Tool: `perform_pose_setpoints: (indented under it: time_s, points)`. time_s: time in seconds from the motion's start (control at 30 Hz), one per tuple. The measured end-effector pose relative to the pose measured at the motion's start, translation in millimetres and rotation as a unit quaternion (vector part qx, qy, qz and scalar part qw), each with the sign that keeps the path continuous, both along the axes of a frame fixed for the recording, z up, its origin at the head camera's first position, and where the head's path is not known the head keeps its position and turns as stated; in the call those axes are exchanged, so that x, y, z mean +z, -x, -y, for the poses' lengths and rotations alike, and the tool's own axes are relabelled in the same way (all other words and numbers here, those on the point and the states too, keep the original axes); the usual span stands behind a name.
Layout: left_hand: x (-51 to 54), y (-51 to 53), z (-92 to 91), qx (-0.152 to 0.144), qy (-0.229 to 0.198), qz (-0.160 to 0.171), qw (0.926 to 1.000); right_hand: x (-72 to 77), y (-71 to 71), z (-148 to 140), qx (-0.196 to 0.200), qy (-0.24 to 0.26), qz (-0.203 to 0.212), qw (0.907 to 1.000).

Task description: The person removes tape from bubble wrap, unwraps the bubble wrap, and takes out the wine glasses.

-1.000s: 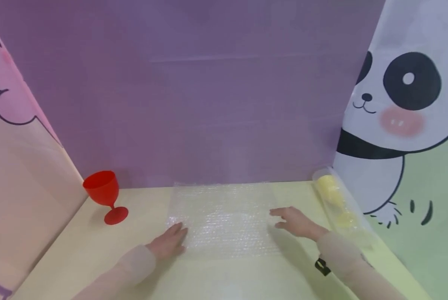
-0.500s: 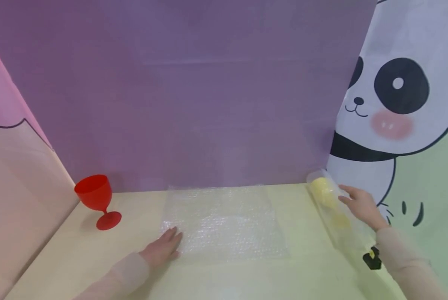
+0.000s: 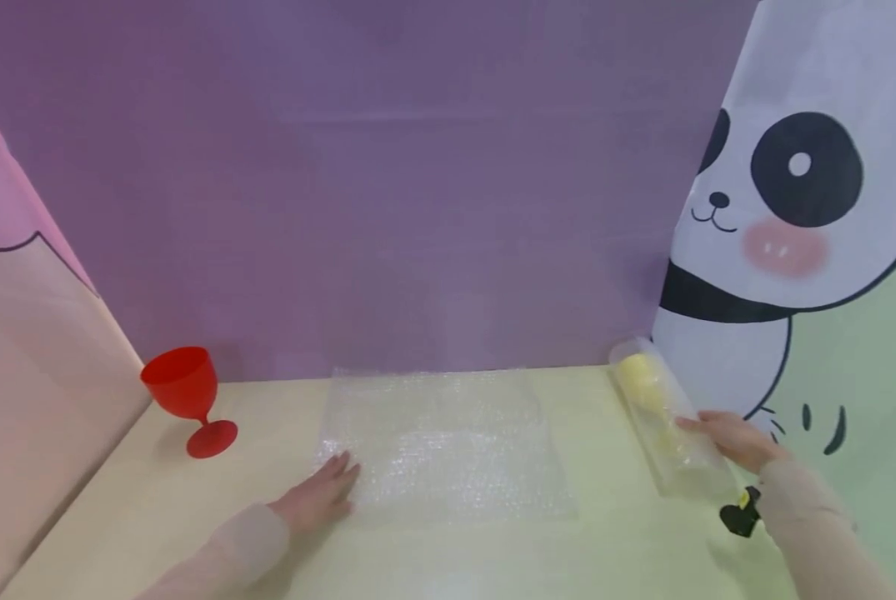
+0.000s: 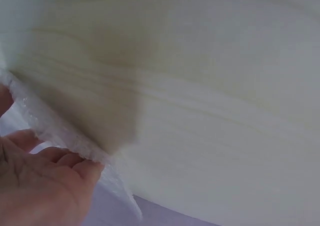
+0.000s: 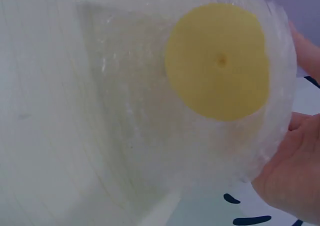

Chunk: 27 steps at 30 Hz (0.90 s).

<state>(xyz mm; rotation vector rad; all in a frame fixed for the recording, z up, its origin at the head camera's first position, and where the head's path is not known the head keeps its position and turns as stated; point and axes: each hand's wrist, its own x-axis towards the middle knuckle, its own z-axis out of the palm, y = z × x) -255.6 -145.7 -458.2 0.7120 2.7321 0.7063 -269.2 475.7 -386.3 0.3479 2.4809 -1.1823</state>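
A sheet of clear bubble wrap [image 3: 448,446] lies flat in the middle of the table in the head view. My left hand [image 3: 316,496] rests on its left edge, fingers extended; the left wrist view shows the fingertips against the lifted edge of the wrap [image 4: 55,128]. On the right lies a bubble-wrap roll [image 3: 661,425] around a yellow object, whose round end with a small centre nub [image 5: 220,61] shows in the right wrist view. My right hand [image 3: 736,437] touches the roll's right side with fairly straight fingers; part of the hand is behind the wrap.
A red plastic goblet [image 3: 196,400] stands at the table's back left. A purple backdrop [image 3: 387,208] closes off the rear, and a panda-printed panel [image 3: 785,250] rises along the right. Beside the right wrist is a small black object [image 3: 740,512].
My right hand has left the sheet's right side, moved over to the wrapped roll and come down against it. My left hand stays on the sheet's left edge. The head view has shifted slightly.
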Motion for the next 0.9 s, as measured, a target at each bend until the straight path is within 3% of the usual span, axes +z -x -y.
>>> perform_pose_setpoints:
  time_s: [0.13,0.27,0.53,0.73,0.9]
  points:
    - [0.4,-2.7,0.8,-0.012,0.006,-0.008,0.9999,-12.8,-2.0,0.2,0.010,0.035,-0.005,0.9993]
    - [5.0,-3.7,1.3,-0.001,0.027,0.000,0.9996,-24.3,-2.1,-0.1,-0.008,0.043,0.007,0.9990]
    - [11.9,4.1,-4.8,0.014,0.051,0.012,0.9985,-36.4,-3.5,-0.8,-0.048,0.015,0.024,0.9984]
    - [27.6,6.2,-11.5,0.013,0.000,0.020,0.9997,-31.0,-5.2,0.6,-0.048,-0.001,0.018,0.9987]
    - [45.6,-4.1,-28.9,0.004,-0.036,0.046,0.9983,-28.2,-6.3,2.4,-0.055,0.006,0.014,0.9984]
